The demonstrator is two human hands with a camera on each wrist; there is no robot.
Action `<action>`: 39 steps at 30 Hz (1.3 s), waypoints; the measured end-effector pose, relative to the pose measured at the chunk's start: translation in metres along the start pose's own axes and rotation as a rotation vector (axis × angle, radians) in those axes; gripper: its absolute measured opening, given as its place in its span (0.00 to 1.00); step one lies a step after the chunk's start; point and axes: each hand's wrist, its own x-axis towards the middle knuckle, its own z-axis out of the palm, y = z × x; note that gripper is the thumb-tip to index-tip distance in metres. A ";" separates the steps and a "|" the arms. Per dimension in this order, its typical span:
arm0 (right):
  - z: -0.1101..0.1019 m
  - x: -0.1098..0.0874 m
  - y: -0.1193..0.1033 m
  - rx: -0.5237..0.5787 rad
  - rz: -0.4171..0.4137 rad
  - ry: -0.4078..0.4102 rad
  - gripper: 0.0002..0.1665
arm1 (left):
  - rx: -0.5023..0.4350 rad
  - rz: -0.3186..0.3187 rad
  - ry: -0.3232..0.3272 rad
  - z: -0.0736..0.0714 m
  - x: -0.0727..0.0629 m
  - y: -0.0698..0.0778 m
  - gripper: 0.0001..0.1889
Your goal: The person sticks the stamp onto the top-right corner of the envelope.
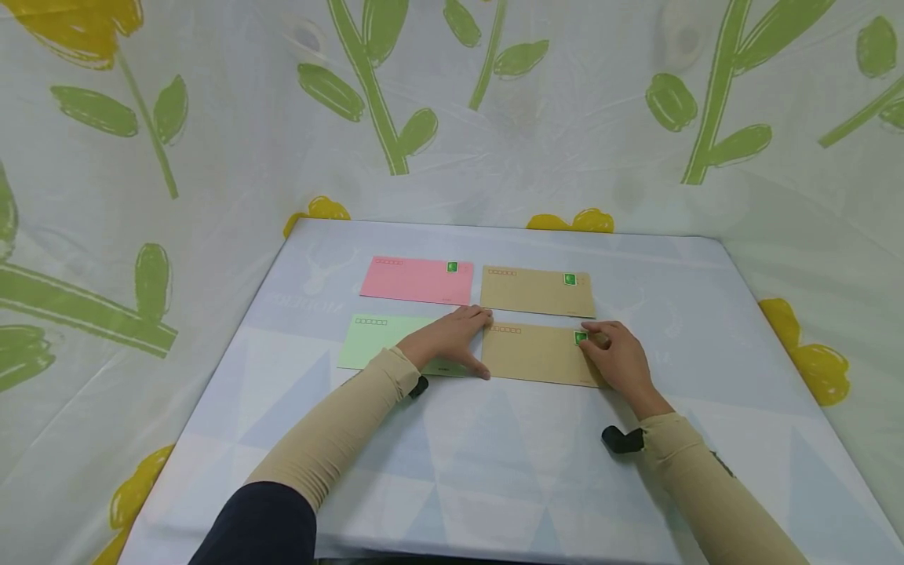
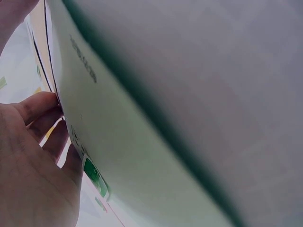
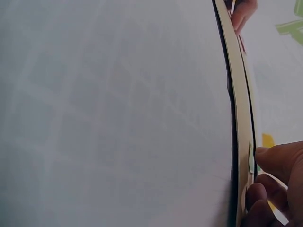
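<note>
My left hand (image 1: pixel 452 336) lies spread over the right end of a pale green envelope (image 1: pixel 374 333), with its fingertips and thumb reaching the left edge of the nearer brown envelope (image 1: pixel 530 353). A green stamp (image 2: pixel 96 177) on the green envelope shows by these fingers in the left wrist view. My right hand (image 1: pixel 621 357) is at the nearer brown envelope's upper right corner. Its curled thumb and finger pinch at a small green stamp (image 1: pixel 580 337) there. The right wrist view shows this stamp (image 3: pixel 251 158) beside the thumb, against the envelope face; the exact contact is partly hidden.
Behind lie a pink envelope (image 1: pixel 417 281) and another brown envelope (image 1: pixel 537 292), each with a green stamp at its upper right. All envelopes rest flat on a pale patterned table (image 1: pixel 480 455). A leaf-printed curtain (image 1: pixel 233 157) surrounds the table's back and sides.
</note>
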 end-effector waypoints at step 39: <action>0.008 0.002 -0.010 -0.068 0.006 0.012 0.22 | -0.001 0.013 -0.001 -0.001 -0.002 0.000 0.55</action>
